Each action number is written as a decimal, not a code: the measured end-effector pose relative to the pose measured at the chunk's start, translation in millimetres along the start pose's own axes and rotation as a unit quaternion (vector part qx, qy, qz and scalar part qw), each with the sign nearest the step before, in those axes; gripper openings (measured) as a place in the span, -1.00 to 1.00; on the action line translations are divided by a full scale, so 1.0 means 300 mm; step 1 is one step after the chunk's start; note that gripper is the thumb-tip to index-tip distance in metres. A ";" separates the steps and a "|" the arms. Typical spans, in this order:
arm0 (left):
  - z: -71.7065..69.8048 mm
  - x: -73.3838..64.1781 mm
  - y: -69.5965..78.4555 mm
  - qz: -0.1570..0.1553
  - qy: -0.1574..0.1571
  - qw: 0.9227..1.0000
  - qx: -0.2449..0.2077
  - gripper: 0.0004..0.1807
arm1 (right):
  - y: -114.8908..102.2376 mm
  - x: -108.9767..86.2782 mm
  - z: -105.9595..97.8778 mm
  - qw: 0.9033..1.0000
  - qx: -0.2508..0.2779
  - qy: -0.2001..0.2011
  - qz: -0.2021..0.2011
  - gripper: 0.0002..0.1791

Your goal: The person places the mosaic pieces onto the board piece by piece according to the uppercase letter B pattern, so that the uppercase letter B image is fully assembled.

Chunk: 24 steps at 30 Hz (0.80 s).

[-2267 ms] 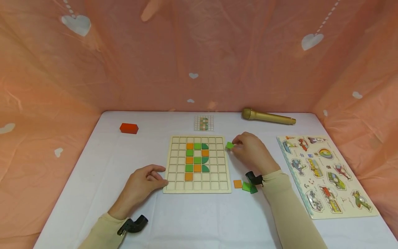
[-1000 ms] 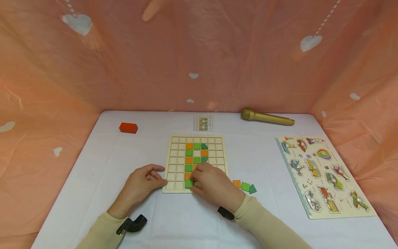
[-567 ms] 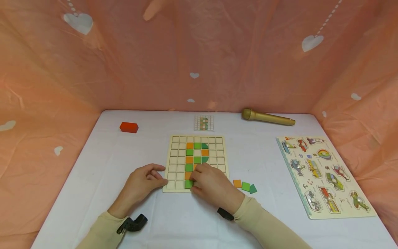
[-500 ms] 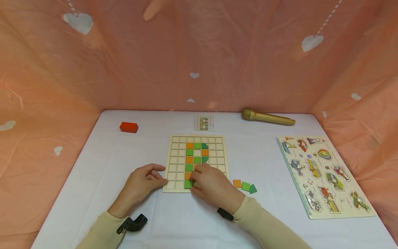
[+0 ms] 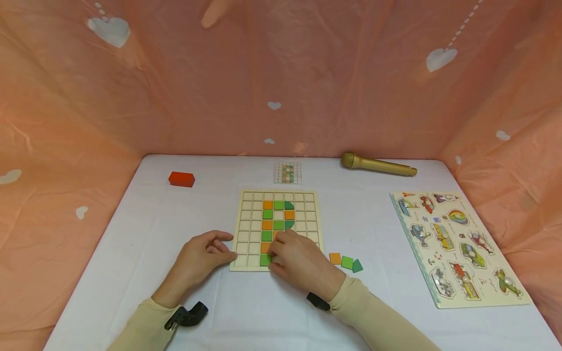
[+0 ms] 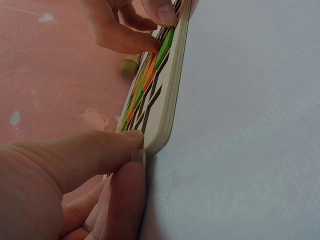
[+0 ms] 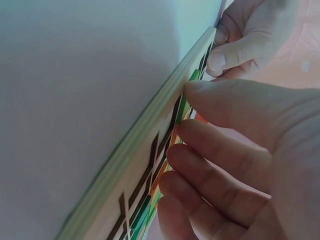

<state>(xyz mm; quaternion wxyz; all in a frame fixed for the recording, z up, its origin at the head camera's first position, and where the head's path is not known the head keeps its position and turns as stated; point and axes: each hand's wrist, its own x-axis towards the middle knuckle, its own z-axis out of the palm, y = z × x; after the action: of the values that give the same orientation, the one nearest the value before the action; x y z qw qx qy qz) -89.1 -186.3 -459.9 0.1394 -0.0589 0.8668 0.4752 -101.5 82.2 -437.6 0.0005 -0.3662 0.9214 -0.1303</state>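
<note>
A pale wooden grid board (image 5: pixel 307 263) lies on the table, with orange, light green and dark green tiles set in its cells. My right hand (image 5: pixel 303 258) is over the lower middle of the board and hides some cells. Thumb and forefinger pinch a light green square tile (image 5: pixel 265 260) at the bottom-row cell, seen edge-on in the right wrist view. At the board's left edge my left hand (image 5: pixel 202 256) holds on near the front corner, thumb and forefinger against the edge in the left wrist view.
Right of the board lie an orange square (image 5: pixel 335 259), a green square (image 5: pixel 347 263) and a green triangle (image 5: pixel 357 265). A pattern card (image 5: pixel 288 173), a red block (image 5: pixel 182 179) and a gold microphone (image 5: pixel 378 164) sit farther back. A picture puzzle (image 5: pixel 456 248) is at right.
My right hand has carried the light green square from right of the board to its bottom row. Over the last half second it has stayed almost still. The left hand has not moved.
</note>
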 end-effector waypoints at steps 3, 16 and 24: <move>0.000 0.000 0.000 0.001 0.001 1.000 0.001 -0.46 | 0.002 0.000 0.003 1.000 0.001 0.003 -0.003 -0.92; -0.001 0.006 0.002 0.006 0.003 1.000 -0.002 -0.45 | 0.010 -0.002 -0.010 1.000 -0.002 0.006 -0.004 -0.94; 0.004 0.004 -0.003 0.000 0.003 1.000 0.006 -0.44 | 0.080 -0.077 -0.052 0.999 0.018 0.018 0.036 -0.88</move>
<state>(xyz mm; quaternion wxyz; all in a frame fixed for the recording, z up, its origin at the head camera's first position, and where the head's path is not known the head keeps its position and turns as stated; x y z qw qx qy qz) -90.0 -185.8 -461.5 0.1371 -0.0597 0.8700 0.4699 -102.4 118.3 -430.4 -0.0044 -0.3306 0.9312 -0.1537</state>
